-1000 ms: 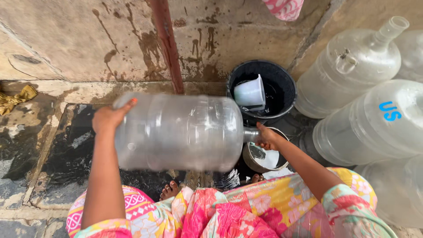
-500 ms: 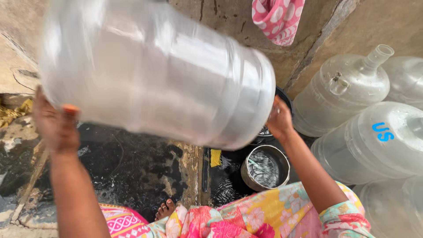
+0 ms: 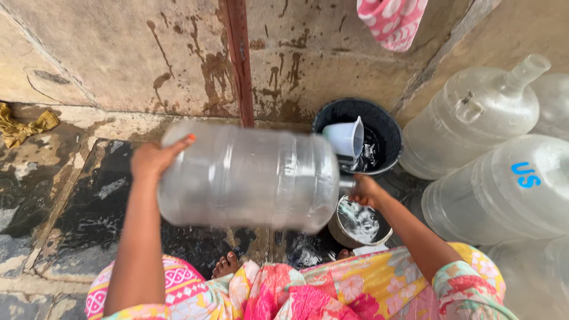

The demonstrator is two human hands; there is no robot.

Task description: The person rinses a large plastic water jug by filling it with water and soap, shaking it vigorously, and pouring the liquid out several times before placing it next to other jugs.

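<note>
A big clear plastic water jug (image 3: 246, 178) lies on its side in the air, held level between both hands above the wet dark floor (image 3: 77, 219). Its wall is see-through and ribbed, with bright streaks of glare along it, and its shape is a little blurred. The left hand (image 3: 155, 157) lies flat against the jug's base end with the fingers spread over the rim, an orange-painted nail showing at the top; this grip is open, pressed on rather than wrapped round. The right hand (image 3: 364, 191) is closed around the neck end of the jug, just above a small metal pot (image 3: 358, 224) that holds water. Water drips under the jug onto the floor.

Just behind the pot stands a black bucket (image 3: 379, 121) with water in it and a white plastic cup (image 3: 347, 137) resting inside, tilted at the rim nearest the jug. A rusty red pipe (image 3: 239, 59) runs up the stained concrete wall (image 3: 106, 53) behind the jug.

To the right, several more clear jugs lie stacked against the wall. The upper one (image 3: 474, 118) has a moulded handle and a capped neck pointing up and right. The one below it (image 3: 504, 189) carries blue lettering on its side, near the shoulder. A pink cloth with white spots (image 3: 394, 21) hangs at the top edge. A crumpled yellow rag (image 3: 26, 125) lies on the ledge at far left. Bare toes (image 3: 225, 265) show below the jug, beside the bright flowered dress (image 3: 332, 293).
</note>
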